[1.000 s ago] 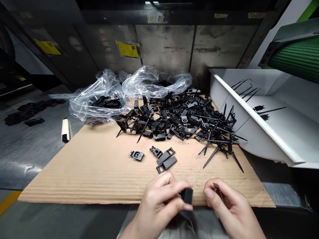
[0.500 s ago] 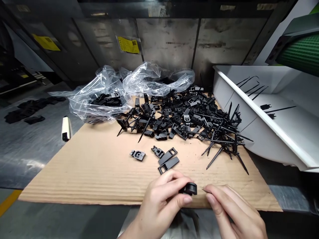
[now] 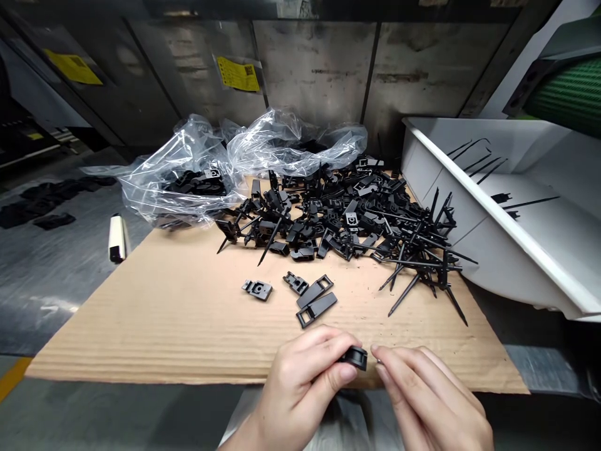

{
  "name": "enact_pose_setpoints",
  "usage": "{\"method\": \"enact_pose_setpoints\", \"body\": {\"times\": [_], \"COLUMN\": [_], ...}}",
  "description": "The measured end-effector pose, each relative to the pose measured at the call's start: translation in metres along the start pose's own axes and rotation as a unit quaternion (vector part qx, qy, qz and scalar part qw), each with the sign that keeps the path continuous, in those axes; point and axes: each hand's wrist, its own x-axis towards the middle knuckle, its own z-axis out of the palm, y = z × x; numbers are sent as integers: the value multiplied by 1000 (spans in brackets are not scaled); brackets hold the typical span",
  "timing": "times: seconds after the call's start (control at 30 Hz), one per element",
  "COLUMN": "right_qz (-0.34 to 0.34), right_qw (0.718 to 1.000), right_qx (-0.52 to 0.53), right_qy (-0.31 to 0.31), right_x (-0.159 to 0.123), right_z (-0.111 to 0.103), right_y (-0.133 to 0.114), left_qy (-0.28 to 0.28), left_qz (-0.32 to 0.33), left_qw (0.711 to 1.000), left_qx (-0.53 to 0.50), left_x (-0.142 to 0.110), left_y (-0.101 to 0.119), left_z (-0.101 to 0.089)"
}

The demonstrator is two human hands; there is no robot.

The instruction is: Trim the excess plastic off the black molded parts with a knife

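Near the front edge of the cardboard, my left hand [image 3: 305,382] grips a small black plastic part [image 3: 355,357] with a rounded, grooved end between thumb and fingers. My right hand [image 3: 427,394] is just to its right, thumb and forefinger pinched on a tiny item [image 3: 378,361] too small to name. A narrow gap separates that item from the black part. Beyond my left hand lie two flat black pieces with square openings [image 3: 315,300], a short black clip piece [image 3: 295,282] and another like it [image 3: 257,289].
A cardboard sheet [image 3: 154,332] covers the bench, with a heap of black plastic parts [image 3: 328,219] at its back, several with long spikes. A clear plastic bag [image 3: 263,150] lies behind left. On the right stands a white bin [image 3: 498,219]; a cream-and-black object [image 3: 117,238] lies left.
My right hand has moved slightly left, bringing its pinched fingertips closer to the black part. The left hand keeps its grip, and the view has shifted a little.
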Motion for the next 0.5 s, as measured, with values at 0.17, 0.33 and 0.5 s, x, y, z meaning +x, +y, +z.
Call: {"method": "enact_pose_setpoints", "body": {"times": [0.17,0.33,0.5], "right_qz": [17,86,126], "right_qw": [999,989,977], "right_qx": [27,113,173], "right_qy": [5,-42,-28], "right_x": [-2,6,10], "right_z": [2,-4,-4], "right_y": [-3,-9,-15], "left_qy": [-5,-19,-32], "left_qz": [-8,10,14], "left_qw": [1000,999,999], "left_qx": [-24,-40,-33], "left_x": [0,2,1], "left_y": [-1,1,0], "left_z": [-2,-3,-5]}}
